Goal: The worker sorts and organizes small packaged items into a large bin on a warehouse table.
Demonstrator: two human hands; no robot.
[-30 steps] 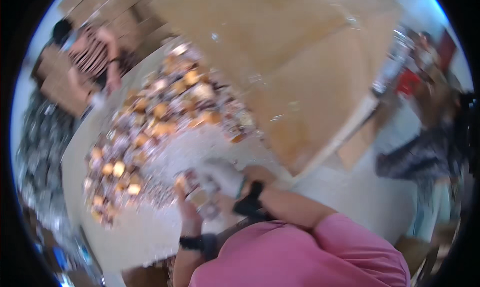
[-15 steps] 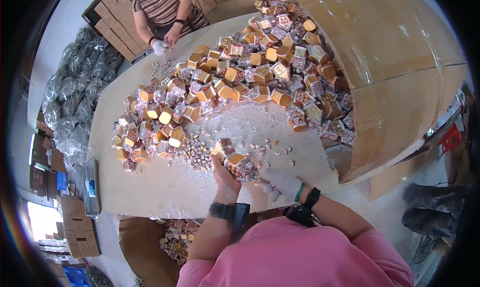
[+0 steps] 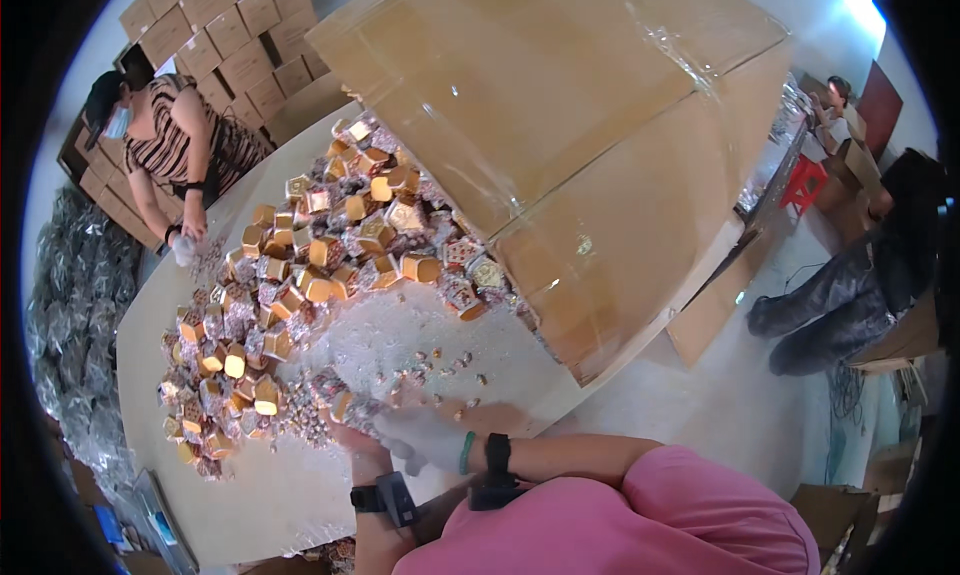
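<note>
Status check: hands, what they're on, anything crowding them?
Left hand and gloved right hand together on small packets. Big carton close beyond.

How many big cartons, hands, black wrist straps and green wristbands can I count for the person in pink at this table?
Big carton: 1
Hands, left hand and right hand: 2
Black wrist straps: 2
Green wristband: 1
Total: 6

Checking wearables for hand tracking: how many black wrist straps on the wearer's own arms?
2: the left-wrist strap, low over the table edge, and the right-wrist strap, just behind a green band. The pink sleeve could hide more further up.
</note>
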